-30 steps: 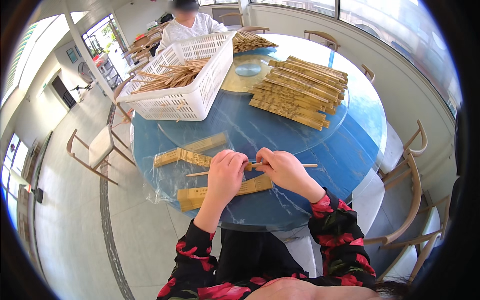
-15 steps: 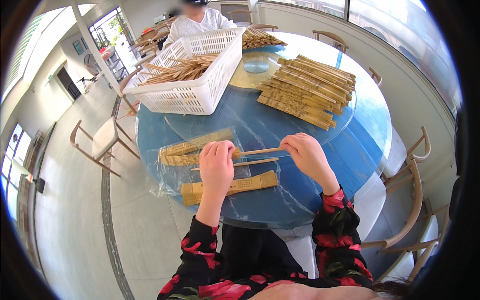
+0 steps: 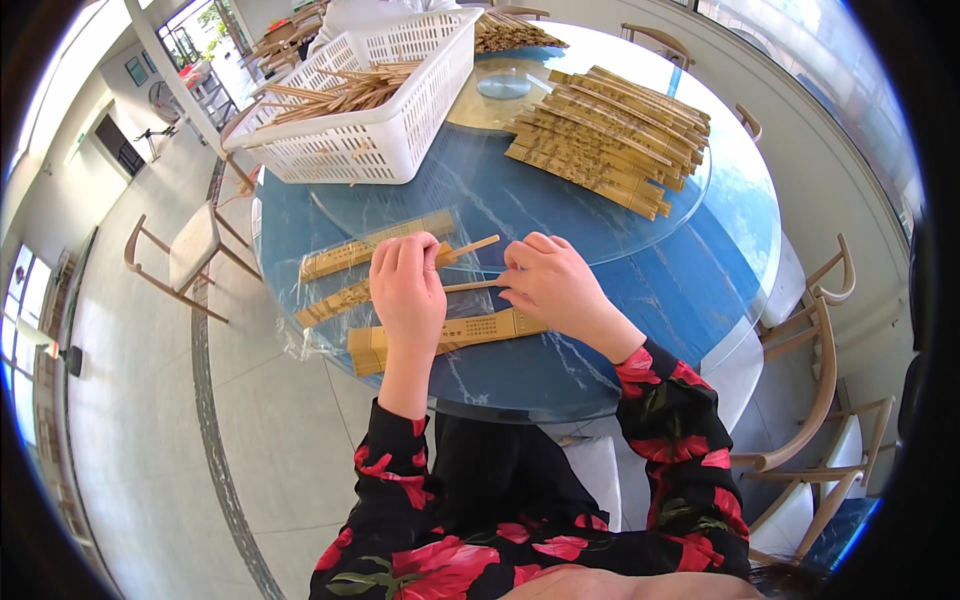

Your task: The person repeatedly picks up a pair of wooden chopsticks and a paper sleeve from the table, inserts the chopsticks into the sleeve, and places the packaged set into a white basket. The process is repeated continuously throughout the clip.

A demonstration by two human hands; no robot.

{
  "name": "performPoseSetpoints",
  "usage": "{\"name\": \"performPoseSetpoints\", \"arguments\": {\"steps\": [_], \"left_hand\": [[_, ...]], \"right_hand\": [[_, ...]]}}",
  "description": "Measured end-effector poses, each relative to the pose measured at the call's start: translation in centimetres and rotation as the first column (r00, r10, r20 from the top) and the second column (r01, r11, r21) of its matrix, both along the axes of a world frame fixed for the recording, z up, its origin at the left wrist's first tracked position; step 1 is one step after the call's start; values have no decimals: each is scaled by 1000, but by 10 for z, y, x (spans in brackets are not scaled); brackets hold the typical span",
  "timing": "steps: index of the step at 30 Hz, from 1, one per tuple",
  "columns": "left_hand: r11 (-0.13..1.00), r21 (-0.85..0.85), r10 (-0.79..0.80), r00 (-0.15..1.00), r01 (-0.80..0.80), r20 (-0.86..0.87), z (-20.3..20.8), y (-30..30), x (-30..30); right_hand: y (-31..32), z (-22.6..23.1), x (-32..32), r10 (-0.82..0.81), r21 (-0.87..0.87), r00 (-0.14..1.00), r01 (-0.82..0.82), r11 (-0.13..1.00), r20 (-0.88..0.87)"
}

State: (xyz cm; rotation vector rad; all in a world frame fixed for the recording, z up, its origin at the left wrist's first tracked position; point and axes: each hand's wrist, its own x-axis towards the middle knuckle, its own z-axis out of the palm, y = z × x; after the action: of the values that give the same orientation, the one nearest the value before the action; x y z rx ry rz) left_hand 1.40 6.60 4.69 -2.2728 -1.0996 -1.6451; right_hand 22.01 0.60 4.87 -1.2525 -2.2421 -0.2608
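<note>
My left hand [image 3: 408, 283] is closed around a gold-brown paper chopstick sleeve [image 3: 335, 303]. One wooden chopstick [image 3: 476, 246] pokes out of the sleeve's right end. With its fingertips, my right hand [image 3: 553, 285] pinches the right end of a second chopstick [image 3: 472, 287], which lies low over the table; its left part is hidden behind my left hand. Closer to me rests a stack of printed paper sleeves [image 3: 480, 328], partly covered by my left wrist. Beyond my left hand, another paper sleeve [image 3: 345, 257] lies on a clear plastic wrapper [image 3: 292, 342].
A white slatted basket [image 3: 395, 150] of loose chopsticks [image 3: 345, 92] stands at the far left of the round blue glass table [image 3: 620, 300]. Many filled sleeves [image 3: 610, 140] are piled at the far right. Wooden chairs [image 3: 190, 250] surround the table. Another person sits behind the basket.
My right hand has let go of the first chopstick, now deeper in the sleeve, and moved left and nearer to grip the second one. The sleeve's right end has tilted up.
</note>
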Motion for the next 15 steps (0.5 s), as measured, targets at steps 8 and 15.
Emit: {"name": "performPoseSetpoints", "arguments": {"steps": [8, 15], "left_hand": [[998, 5, -56, 998, 56, -5, -8, 4, 1], [998, 52, -21, 999, 19, 35, -4, 0, 2]], "right_hand": [[14, -19, -22, -122, 164, 904, 59, 985, 410], [6, -10, -23, -195, 120, 935, 166, 979, 296]]}}
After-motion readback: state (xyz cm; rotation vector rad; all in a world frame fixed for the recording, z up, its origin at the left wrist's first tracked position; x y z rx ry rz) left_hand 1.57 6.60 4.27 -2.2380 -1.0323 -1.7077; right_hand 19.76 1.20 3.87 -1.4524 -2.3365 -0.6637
